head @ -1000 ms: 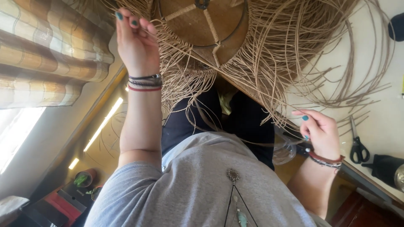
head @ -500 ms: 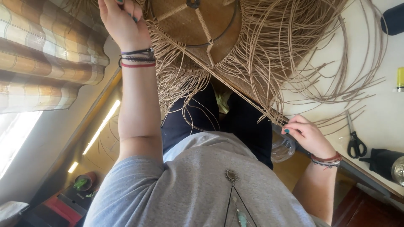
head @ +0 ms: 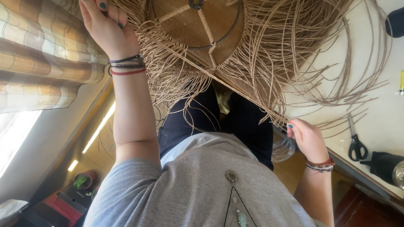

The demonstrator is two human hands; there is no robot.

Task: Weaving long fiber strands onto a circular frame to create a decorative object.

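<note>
A round woven piece (head: 185,29) of tan fibre on a metal ring frame rests over my lap, with long loose strands (head: 332,63) fanning out onto the white table (head: 378,113). My left hand (head: 107,29) grips its left edge, fingers curled into the fringe. My right hand (head: 306,138) pinches the end of one strand (head: 219,80), which runs taut and straight from the disc's left side down to my fingers. Both wrists wear bracelets.
Black-handled scissors (head: 357,145) lie on the table beside a black pouch (head: 385,162). A glass jar (head: 283,149) sits under my right hand. A plaid curtain (head: 42,63) hangs at the left. A small yellow object (head: 401,82) lies at the right edge.
My right hand has drawn the strand out until it is taut, shifting slightly left. My left hand has slid up and left along the disc's edge.
</note>
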